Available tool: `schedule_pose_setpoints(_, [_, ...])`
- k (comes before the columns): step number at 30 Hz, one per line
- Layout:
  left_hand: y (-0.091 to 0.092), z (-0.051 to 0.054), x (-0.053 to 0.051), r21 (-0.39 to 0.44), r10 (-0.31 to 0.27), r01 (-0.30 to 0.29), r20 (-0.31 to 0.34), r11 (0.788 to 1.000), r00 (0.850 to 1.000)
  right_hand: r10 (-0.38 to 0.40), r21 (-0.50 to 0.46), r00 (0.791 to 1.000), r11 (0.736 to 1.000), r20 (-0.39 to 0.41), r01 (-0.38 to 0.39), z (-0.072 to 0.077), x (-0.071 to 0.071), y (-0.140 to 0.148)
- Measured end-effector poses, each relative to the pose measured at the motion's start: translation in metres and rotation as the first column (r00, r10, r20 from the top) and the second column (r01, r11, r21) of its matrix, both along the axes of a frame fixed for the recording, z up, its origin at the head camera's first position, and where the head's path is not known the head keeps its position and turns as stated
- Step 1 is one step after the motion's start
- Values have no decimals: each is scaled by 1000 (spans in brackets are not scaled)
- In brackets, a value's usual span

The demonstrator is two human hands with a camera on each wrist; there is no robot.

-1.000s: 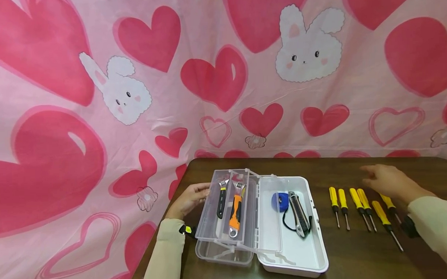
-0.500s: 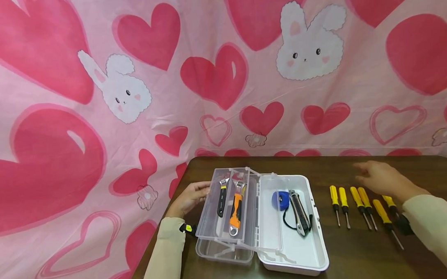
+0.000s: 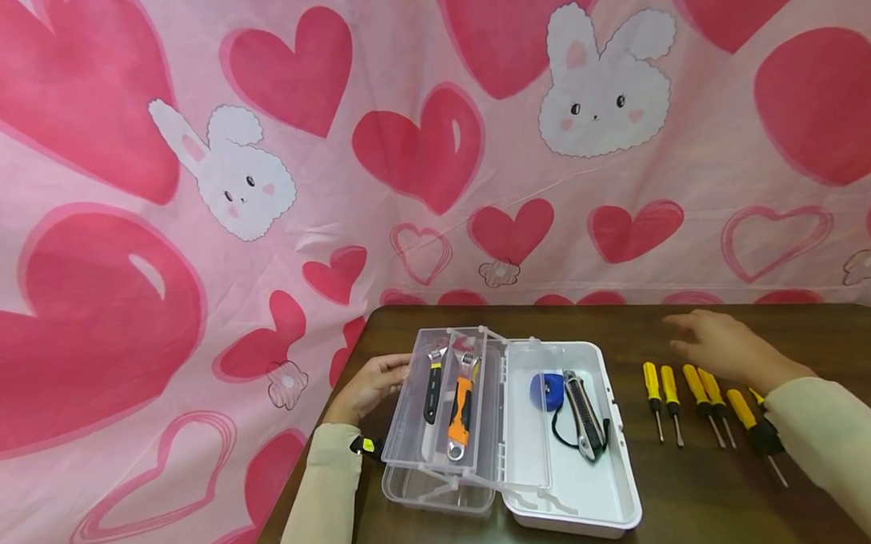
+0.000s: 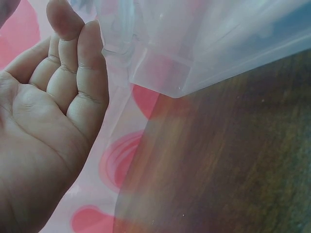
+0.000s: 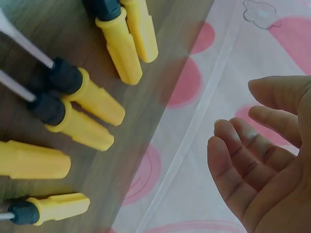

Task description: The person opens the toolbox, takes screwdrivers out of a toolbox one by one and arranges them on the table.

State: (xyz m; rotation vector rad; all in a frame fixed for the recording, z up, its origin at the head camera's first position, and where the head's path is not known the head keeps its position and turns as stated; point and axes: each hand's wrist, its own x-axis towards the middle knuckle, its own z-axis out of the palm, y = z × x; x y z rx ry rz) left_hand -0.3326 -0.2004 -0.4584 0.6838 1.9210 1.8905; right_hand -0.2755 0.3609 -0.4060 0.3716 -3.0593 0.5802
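My left hand touches the left edge of a clear plastic tray with its fingertips, its fingers loosely bent in the left wrist view. Inside that tray lie a black adjustable wrench and an orange-handled wrench. The tray belongs to an opened toolbox, whose white base holds a blue tape measure and a utility knife. Above the far end of several yellow-handled screwdrivers, my right hand hovers with relaxed fingers and holds nothing; its sleeve partly covers one screwdriver.
Everything stands on a dark brown wooden table. A pink cloth with hearts and rabbits hangs behind and left of it. A clear lower compartment of the toolbox juts out under the raised tray.
My right hand has moved left above the screwdrivers, and its sleeve now covers more of the rightmost one. My left hand and the toolbox have stayed in place.
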Motion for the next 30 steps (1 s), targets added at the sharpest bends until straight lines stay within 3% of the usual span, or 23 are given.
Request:
schedule_pose_setpoints(6, [0, -1, -1, -6, -10, 10, -17, 1000, 1000, 9, -12, 1000, 1000, 11, -9, 3, 1, -12])
schedule_pose_setpoints(16, [0, -1, -1, 0, -11, 11, -18, 1000, 1000, 65, 1, 996, 998, -55, -65, 6, 1, -37])
schedule_pose_setpoints(30, [0, -1, 0, -13, 1, -1, -18, 1000, 1000, 70, -23, 995, 997, -71, -72, 7, 4, -51])
